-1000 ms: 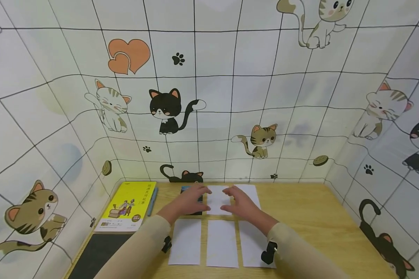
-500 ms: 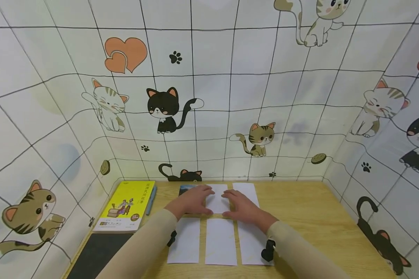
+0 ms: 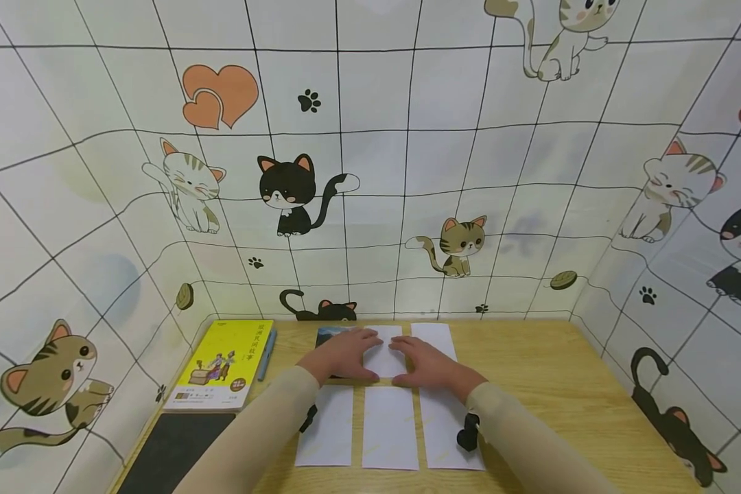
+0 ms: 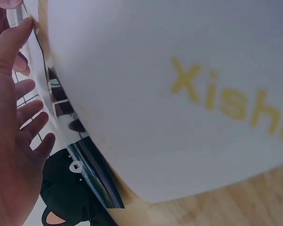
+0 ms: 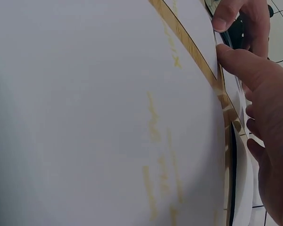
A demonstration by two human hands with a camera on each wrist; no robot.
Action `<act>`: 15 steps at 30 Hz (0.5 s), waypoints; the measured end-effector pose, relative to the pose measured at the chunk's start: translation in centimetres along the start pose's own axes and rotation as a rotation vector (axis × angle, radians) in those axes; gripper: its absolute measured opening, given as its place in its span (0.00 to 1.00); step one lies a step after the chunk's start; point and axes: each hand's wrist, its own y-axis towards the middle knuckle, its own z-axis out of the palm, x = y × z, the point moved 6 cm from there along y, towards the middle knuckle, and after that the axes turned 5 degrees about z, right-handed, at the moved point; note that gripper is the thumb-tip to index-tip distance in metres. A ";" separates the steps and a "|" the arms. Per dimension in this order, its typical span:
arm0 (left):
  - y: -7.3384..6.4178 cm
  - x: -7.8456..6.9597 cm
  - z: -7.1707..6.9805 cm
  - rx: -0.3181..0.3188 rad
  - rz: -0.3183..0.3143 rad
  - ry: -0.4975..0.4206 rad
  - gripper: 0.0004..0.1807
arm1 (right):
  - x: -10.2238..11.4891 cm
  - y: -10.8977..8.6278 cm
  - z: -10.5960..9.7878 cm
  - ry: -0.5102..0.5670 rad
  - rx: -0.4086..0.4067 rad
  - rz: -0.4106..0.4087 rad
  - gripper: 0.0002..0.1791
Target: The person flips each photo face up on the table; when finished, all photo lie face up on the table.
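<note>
My left hand [image 3: 346,353] rests at the left side of a white card [image 3: 383,351], the middle one in the back row. On its right side lies my right hand [image 3: 431,363]. Both hands have their fingers spread and thumbs at the card's near edge, touching it lightly as far as I can tell. Beneath my left hand a card with a dark blue picture [image 3: 328,334] is mostly covered; it shows as a glossy strip [image 4: 94,169] in the left wrist view. Another white card [image 3: 433,336] is partly under my right hand. The right wrist view shows my right thumb [image 5: 238,61].
Three white cards stand in the front row: left [image 3: 326,429], middle [image 3: 390,429] and right [image 3: 447,432]. A yellow book [image 3: 225,360] lies at left, with a blue pen [image 3: 267,355] beside it and a black board [image 3: 175,453] in front. Cat-printed cloth walls [image 3: 377,206] enclose the table.
My left hand has moved right, over the picture card, and both hands have come down around the middle back card. The cards look unmoved; the head view has shifted slightly.
</note>
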 end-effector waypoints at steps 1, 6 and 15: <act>0.0 0.1 0.1 0.001 0.004 -0.002 0.48 | 0.0 0.1 0.0 0.006 0.004 -0.001 0.44; 0.4 0.5 0.8 0.010 0.015 0.003 0.45 | 0.2 0.2 -0.1 0.008 0.015 -0.015 0.42; 0.4 0.3 0.5 0.006 0.045 0.044 0.43 | 0.2 0.4 0.1 -0.035 0.018 -0.022 0.38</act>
